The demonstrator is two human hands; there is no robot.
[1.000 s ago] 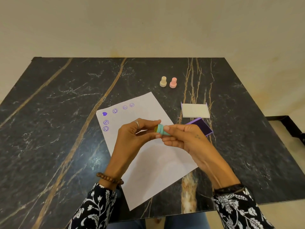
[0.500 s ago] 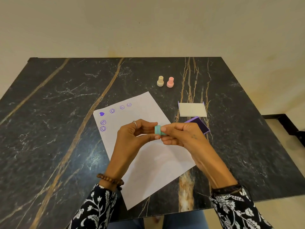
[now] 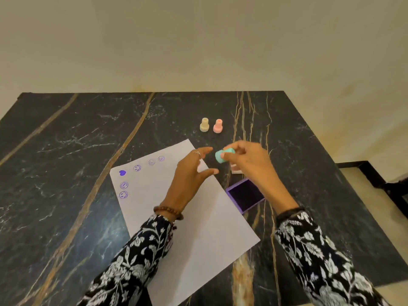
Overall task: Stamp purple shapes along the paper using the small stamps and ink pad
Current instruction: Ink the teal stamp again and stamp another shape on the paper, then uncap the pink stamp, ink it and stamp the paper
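The right hand (image 3: 249,164) has its grip around the green stamp (image 3: 223,156); the left hand (image 3: 189,175) has a wide, empty grip above the paper (image 3: 198,228).

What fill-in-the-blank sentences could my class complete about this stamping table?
1. The right hand holds a small ____ stamp.
2. The cream stamp and pink stamp stand ____ the paper, on the table.
3. The solid purple mark on the paper is a ____.
4. The ink pad lies open, ____ the right forearm.

Missing words: green; beyond; heart; beside
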